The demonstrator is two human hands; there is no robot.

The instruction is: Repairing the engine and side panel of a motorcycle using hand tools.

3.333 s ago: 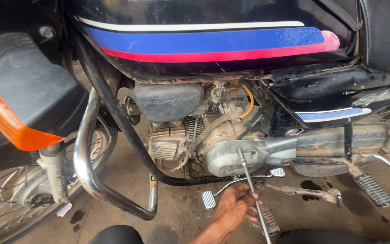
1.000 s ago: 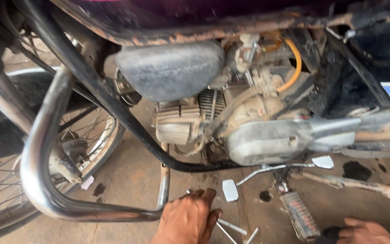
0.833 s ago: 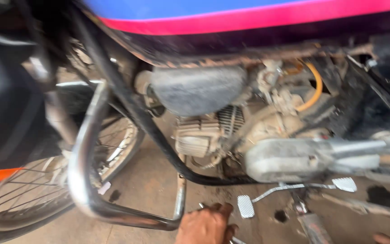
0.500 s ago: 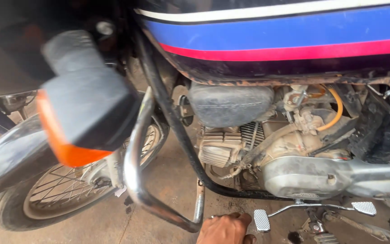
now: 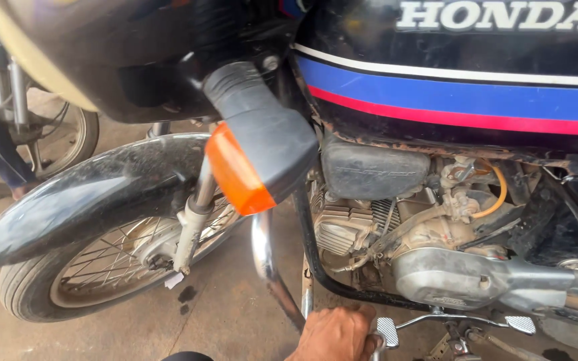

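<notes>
Since the frame half a second back, the view has swung further left and up: the orange turn signal (image 5: 235, 175) now sits near the middle, the front wheel (image 5: 112, 257) and its dark mudguard (image 5: 95, 194) show in full, and more of the fuel tank (image 5: 449, 80) fills the top right. One hand (image 5: 337, 334), low at the bottom edge, has stayed beside the gear shift lever (image 5: 449, 322). Which hand it is cannot be told with certainty; from the earlier frames it looks to be the left. Its fingers curl downward, half closed, with the knuckles up, just beside the lever's front pad (image 5: 387, 331) and at the foot of the chrome crash guard (image 5: 272, 274). Whether it grips anything underneath cannot be told, since the fingertips run out of view. No other hand shows. Above the hand sits the engine (image 5: 396, 234) with its finned cylinder and grey side cover (image 5: 463, 277). An orange hose (image 5: 496, 194) loops near the carburettor. Another wheel (image 5: 35, 134) stands at the upper left on the concrete floor (image 5: 215, 314).
</notes>
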